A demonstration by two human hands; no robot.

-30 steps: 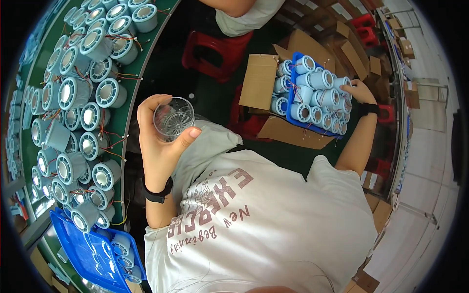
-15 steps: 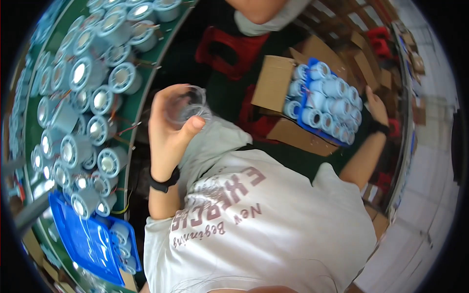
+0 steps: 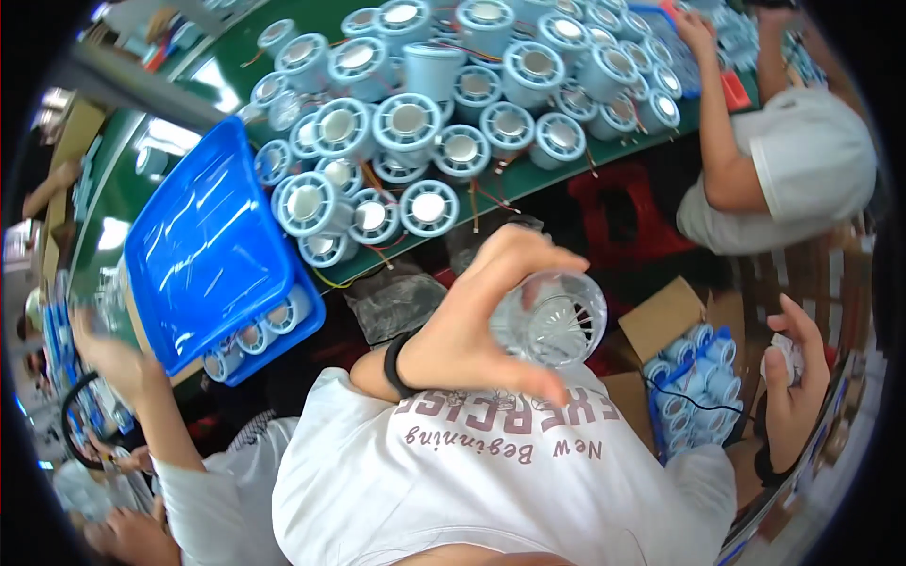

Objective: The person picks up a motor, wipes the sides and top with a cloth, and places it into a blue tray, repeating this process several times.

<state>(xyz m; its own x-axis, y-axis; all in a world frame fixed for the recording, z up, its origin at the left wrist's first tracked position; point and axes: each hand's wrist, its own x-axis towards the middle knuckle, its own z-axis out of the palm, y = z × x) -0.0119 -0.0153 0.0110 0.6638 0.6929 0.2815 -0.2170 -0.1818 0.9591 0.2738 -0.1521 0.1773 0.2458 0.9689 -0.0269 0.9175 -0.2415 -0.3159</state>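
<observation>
My left hand [image 3: 462, 330] is wrapped round a clear plastic cup [image 3: 559, 325], whose round end shows radial slots. The cup is in front of my shirt, clear of the table. At the right, my right hand [image 3: 797, 410] has its fingers curled round a small crumpled-looking white object [image 3: 785, 358], too small to name. Beside it, a cardboard box [image 3: 663, 319] with raised flaps holds several light-blue cylindrical housings [image 3: 698, 382] and blue plastic. A thin black cord [image 3: 694, 400] runs across them towards my right wrist.
Across the green table [image 3: 212, 80] stand many light-blue housings [image 3: 408, 118] with silvery round centres and loose wires. A blue tray [image 3: 208, 255] leans tilted over more housings at the left. Co-workers' arms [image 3: 156, 406] reach in at the left and right. A red stool [image 3: 628, 222] stands beyond.
My view has swung round towards the table. My left hand still holds the clear cup. My right hand, formerly at the box's far side, now holds the small white object beside the box.
</observation>
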